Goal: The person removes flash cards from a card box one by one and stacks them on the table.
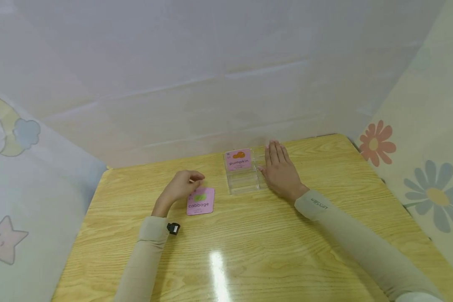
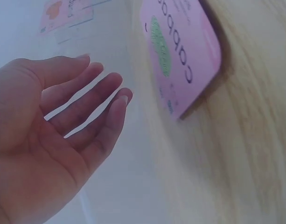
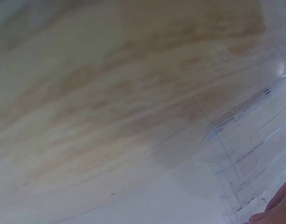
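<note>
A pink card printed "cabbage" (image 1: 200,205) lies on the wooden table, with my left hand (image 1: 182,184) just above its upper left corner. The left wrist view shows that hand (image 2: 73,112) with fingers loosely bent and nothing between them, apart from the card. A clear plastic rack (image 1: 244,184) stands near the table's back edge, holding a pink "pumpkin" card (image 1: 239,160) in its rear part. My right hand (image 1: 282,173) has its fingers straight and together along the rack's right side, thumb at the rack. Only some fingertips (image 3: 273,210) show in the right wrist view, beside the clear rack (image 3: 240,172).
The wooden table (image 1: 249,247) ends at a pale hanging sheet (image 1: 173,84) behind the rack. Side walls carry printed flowers (image 1: 373,143) on the right and a moon (image 1: 3,121) on the left. A small black device (image 1: 173,228) sits at my left wrist.
</note>
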### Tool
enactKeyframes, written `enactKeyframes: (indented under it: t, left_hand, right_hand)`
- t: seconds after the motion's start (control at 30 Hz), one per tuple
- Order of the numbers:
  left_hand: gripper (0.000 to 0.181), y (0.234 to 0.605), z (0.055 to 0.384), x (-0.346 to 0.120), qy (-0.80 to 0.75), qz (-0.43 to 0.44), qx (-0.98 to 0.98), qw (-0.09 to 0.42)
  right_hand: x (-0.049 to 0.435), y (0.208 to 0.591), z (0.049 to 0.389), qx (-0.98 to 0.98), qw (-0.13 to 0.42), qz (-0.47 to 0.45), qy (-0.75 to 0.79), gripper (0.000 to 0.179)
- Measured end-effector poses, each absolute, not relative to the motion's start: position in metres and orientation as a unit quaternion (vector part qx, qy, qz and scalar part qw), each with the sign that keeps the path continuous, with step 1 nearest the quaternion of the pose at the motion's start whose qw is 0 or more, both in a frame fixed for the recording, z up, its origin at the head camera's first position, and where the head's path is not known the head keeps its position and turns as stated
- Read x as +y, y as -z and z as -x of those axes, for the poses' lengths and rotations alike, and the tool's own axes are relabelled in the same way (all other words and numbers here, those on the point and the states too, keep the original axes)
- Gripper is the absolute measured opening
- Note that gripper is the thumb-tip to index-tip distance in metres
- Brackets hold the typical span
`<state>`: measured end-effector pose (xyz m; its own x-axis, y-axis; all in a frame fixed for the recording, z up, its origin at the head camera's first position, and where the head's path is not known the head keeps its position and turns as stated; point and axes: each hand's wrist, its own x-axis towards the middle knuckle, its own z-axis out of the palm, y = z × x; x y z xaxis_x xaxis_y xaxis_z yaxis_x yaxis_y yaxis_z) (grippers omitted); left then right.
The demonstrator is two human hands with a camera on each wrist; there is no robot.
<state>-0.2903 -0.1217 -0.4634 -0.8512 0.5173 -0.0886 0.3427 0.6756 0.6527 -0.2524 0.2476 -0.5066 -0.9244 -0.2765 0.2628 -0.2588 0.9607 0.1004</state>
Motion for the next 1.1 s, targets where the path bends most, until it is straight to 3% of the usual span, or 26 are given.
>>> enactKeyframes:
  t: [0.47,1.1]
  left_hand:
    - [0.048,0.448,0.286,-0.105,-0.287,-0.270,0.915,0.082]
    - [0.053,0.416,0.289,-0.079,-0.280,-0.301,0.911,0.030]
  right_hand:
    - [0.249,0.506,0.252,-0.976,0.158,-0.146,0.031,0.075]
    - [0.248,0.506,0.250,-0.979,0.144,-0.140,0.029,0.077]
